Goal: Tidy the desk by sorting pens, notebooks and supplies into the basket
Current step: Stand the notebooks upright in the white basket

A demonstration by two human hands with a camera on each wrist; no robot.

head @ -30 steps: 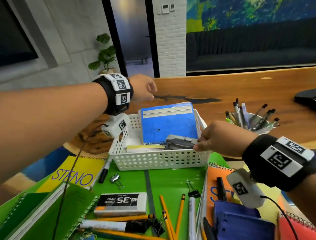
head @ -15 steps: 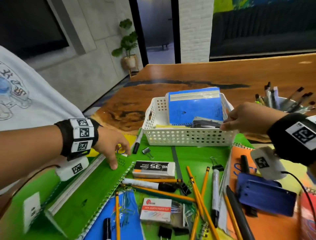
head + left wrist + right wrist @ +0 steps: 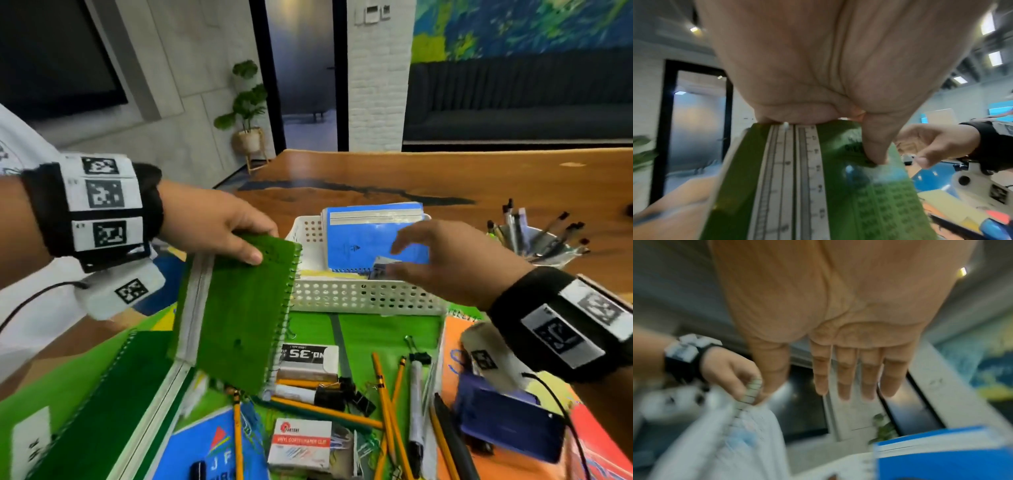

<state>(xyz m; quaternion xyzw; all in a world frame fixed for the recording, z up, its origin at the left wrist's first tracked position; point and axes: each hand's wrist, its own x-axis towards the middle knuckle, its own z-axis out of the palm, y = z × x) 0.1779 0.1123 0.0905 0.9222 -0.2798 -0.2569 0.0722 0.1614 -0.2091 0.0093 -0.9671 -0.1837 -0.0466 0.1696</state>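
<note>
Head cam sits high at the near edge of the desk [image 3: 445,178], facing fwd and down across it, w/ both wrists and the white basket [image 3: 359,294] mid-frame and the far wall beyond. Left wrist cam looks along the left hand [image 3: 818,73] from very close, palm filling the top, the green notebook [image 3: 838,186] running away below; right wrist cam does the same under the right hand [image 3: 838,321], v. blurred. Each wrist view catches the other hand, and all three share the green notebook plus the blue notebook [image 3: 370,240] in the basket.
</note>
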